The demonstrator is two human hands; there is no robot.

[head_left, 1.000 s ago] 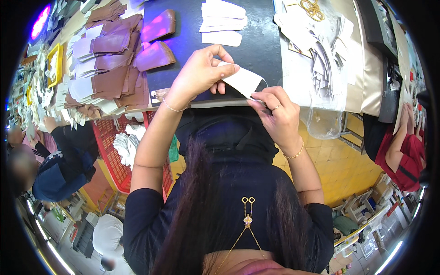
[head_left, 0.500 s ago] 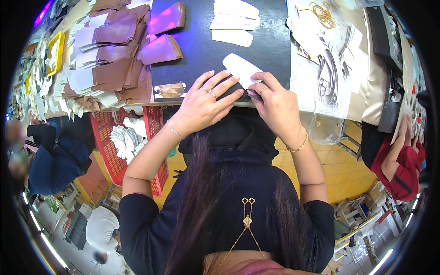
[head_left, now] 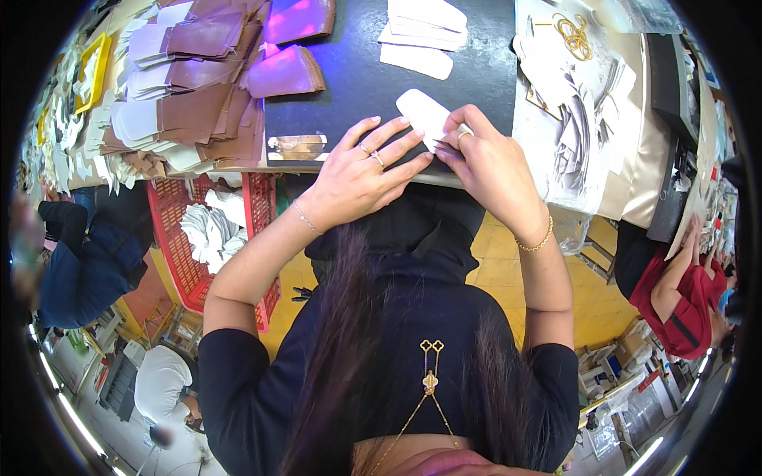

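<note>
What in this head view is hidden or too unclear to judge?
- White oval piece: near end covered by right hand, so the grip is unclear.
- Dark mat under left hand: covered by the palm.
- Gold rings: too small, bent near the rim.

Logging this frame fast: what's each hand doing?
Left hand: open, flat on the black mat.
Right hand: pinching the white oval insole piece.

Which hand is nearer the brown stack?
Left. The left hand lies flat on the dark mat, right of the brown stack. The right hand is farther right, on the white piece.
</note>
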